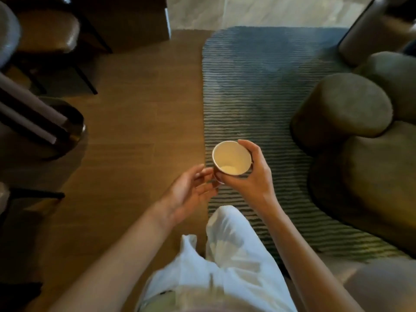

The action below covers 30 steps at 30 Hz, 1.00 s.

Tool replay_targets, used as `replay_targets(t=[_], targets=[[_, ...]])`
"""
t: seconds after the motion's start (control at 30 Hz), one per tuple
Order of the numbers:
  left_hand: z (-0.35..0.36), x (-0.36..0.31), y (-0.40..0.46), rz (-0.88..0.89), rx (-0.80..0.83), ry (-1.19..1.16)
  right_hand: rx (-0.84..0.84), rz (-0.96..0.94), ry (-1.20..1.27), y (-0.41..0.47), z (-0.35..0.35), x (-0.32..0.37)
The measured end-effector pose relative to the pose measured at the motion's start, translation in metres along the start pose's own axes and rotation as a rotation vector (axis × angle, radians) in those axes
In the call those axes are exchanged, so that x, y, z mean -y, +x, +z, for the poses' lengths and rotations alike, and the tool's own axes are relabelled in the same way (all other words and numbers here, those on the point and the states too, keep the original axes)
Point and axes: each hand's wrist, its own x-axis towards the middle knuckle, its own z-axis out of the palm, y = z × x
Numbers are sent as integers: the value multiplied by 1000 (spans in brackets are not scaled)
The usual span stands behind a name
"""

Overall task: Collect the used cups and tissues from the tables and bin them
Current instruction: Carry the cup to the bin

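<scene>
From the head view we look down at our two hands over the floor (pixel 135 122), standing at the edge of a striped rug (pixel 258 86). Our right hand (pixel 249 179) holds a paper cup (pixel 231 158) upright, thumb on the near side of the wall and fingers curled round the far side, just under the rim. Our left hand (pixel 191 190) lies slack and palm-up just left of the cup, fingertips at or almost at its lower wall; we cannot tell whether they touch it. It holds nothing.

The cup looks empty but for a pale patch at the bottom, so we judge it very light. Its thin wall should give under a hard squeeze, while the rolled rim is the stiffest part. We would take hold round the upper wall, lightly, and keep it upright in case of dregs.

Its outside shows dark brown or red at the base; no logo or writing can be read.

A chair (pixel 51 34) stands far left, rounded stools (pixel 342 109) right. No bin shows.
</scene>
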Motion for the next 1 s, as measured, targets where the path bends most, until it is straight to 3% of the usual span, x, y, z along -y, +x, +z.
replay_targets(t=[0.37, 0.7, 1.0], targets=[[124, -212, 237, -179, 71, 144, -127, 115, -29, 304, -53, -55], [232, -412, 426, -187, 87, 155, -159, 143, 15, 590, -80, -83], [320, -613, 609, -226, 161, 211, -342, 139, -52, 845, -86, -92]])
